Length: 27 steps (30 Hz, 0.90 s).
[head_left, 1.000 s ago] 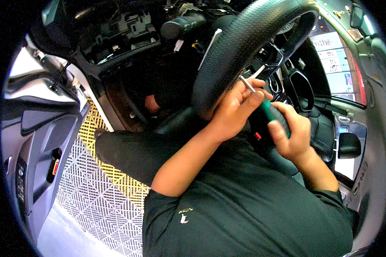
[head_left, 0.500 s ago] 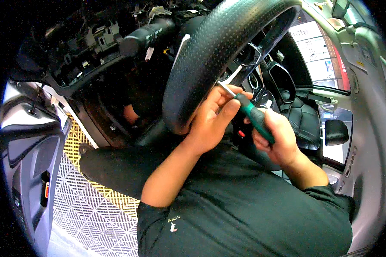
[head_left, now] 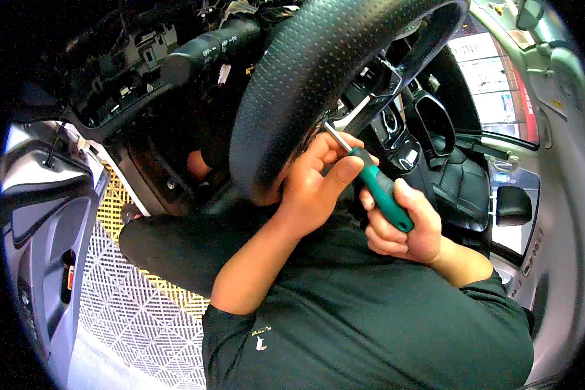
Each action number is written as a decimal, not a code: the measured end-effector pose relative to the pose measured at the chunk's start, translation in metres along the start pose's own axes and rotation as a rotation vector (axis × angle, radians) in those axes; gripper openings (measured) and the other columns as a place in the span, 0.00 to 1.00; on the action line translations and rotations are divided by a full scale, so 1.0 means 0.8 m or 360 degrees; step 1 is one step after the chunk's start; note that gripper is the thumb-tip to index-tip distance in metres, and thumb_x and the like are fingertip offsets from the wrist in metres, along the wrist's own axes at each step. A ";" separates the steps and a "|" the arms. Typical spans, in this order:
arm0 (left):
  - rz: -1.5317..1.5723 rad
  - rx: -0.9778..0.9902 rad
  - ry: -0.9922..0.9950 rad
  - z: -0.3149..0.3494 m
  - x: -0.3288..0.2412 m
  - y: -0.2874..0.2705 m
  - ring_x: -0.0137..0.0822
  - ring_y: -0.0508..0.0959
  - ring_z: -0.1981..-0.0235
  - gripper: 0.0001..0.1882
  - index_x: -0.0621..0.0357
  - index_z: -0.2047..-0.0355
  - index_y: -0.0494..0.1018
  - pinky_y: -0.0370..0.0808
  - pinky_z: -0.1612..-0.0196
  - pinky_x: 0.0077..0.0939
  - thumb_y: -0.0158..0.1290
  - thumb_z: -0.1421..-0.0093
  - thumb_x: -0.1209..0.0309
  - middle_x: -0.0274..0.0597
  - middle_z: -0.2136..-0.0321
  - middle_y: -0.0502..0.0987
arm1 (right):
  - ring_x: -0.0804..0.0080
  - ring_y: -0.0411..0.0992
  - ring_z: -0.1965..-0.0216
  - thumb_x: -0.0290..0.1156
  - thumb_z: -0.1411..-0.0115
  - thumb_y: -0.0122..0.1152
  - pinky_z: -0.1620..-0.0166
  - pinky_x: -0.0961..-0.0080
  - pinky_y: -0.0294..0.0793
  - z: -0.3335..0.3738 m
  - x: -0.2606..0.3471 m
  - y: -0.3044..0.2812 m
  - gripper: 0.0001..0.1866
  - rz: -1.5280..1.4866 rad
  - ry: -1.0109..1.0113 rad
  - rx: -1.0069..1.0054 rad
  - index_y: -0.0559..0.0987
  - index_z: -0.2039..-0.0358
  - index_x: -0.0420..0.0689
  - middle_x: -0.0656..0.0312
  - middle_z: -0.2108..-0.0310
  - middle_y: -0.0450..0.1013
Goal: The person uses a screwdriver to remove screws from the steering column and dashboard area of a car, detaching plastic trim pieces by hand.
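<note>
Across the lower rim of a black leather steering wheel lies a screwdriver with a green and black handle and a bare metal shaft. My left hand pinches it around the shaft and the front of the handle, with thumb on one side and fingers on the other. The wrist is close to the wheel rim. My right hand curls loosely about the rear of the handle, its end cap showing. The shaft points up and left to the wheel's silver-trimmed spoke; what its tip touches cannot be made out.
A control stalk sticks out behind the wheel, beside an opened dashboard with loose wires. The open car door stands at left over a grid floor. Black seats and the centre console lie right.
My right fingers have loosened and shifted on the screwdriver handle, showing more of its end. The left hand keeps its pinch. The view has shifted slightly, so the wheel looks larger.
</note>
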<state>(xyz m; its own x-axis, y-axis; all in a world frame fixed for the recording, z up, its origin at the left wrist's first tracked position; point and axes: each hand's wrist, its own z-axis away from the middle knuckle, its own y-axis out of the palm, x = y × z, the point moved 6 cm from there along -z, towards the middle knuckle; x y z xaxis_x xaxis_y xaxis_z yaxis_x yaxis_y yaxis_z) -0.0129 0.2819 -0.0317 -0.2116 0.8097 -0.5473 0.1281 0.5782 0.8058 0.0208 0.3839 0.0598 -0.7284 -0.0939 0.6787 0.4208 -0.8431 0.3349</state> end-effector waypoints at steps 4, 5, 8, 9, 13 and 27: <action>-0.0245 -0.0299 -0.0019 -0.004 -0.011 0.000 0.31 0.82 0.64 0.13 0.62 0.57 0.75 0.78 0.56 0.27 0.56 0.34 0.64 0.42 0.66 0.82 | 0.80 0.52 0.91 0.59 0.28 0.33 0.85 0.80 0.51 -0.006 0.000 0.011 0.28 -0.0676 0.0163 0.0533 0.69 0.55 0.46 0.72 0.90 0.54; -0.0254 -0.0327 -0.0023 -0.003 -0.012 0.001 0.32 0.82 0.65 0.14 0.62 0.57 0.75 0.79 0.56 0.27 0.56 0.34 0.63 0.42 0.66 0.83 | 0.80 0.52 0.91 0.60 0.28 0.34 0.85 0.80 0.51 -0.009 -0.001 0.012 0.28 -0.0731 0.0164 0.0601 0.68 0.54 0.46 0.72 0.90 0.54; -0.0337 -0.0323 -0.0021 -0.003 -0.014 -0.004 0.35 0.83 0.66 0.19 0.63 0.56 0.74 0.79 0.57 0.28 0.55 0.33 0.57 0.46 0.66 0.83 | 0.81 0.53 0.91 0.60 0.28 0.35 0.85 0.83 0.52 -0.011 -0.004 0.014 0.28 -0.0820 0.0192 0.0755 0.67 0.53 0.46 0.70 0.88 0.56; -0.0288 -0.0293 -0.0002 -0.003 -0.014 -0.005 0.35 0.82 0.65 0.20 0.63 0.55 0.74 0.79 0.57 0.29 0.54 0.33 0.56 0.47 0.65 0.82 | 0.81 0.54 0.91 0.60 0.28 0.35 0.86 0.83 0.53 -0.013 -0.004 0.013 0.28 -0.0728 0.0203 0.0742 0.67 0.53 0.45 0.70 0.88 0.57; -0.0472 -0.0102 0.0008 0.016 -0.024 0.003 0.34 0.81 0.58 0.22 0.65 0.52 0.72 0.77 0.51 0.29 0.51 0.32 0.56 0.45 0.61 0.81 | 0.78 0.61 0.88 0.63 0.34 0.49 0.84 0.82 0.60 0.009 0.007 -0.019 0.32 0.0020 0.0203 0.0565 0.67 0.54 0.43 0.65 0.84 0.66; -0.0244 0.0312 0.1220 -0.029 -0.012 0.255 0.31 0.75 0.80 0.09 0.61 0.69 0.82 0.72 0.79 0.24 0.57 0.41 0.68 0.38 0.71 0.81 | 0.71 0.73 0.71 0.31 0.30 0.52 0.64 0.73 0.74 -0.007 0.120 -0.355 0.13 0.0475 -0.1460 -0.1012 0.68 0.50 0.39 0.59 0.64 0.74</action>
<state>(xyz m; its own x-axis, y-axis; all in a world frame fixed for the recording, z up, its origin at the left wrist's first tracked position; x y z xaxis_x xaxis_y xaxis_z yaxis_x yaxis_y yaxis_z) -0.0069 0.3897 0.1435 -0.8375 0.4667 -0.2842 0.1961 0.7421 0.6410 -0.1720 0.6117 0.0262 0.1303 -0.1342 0.9823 -0.0280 -0.9909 -0.1316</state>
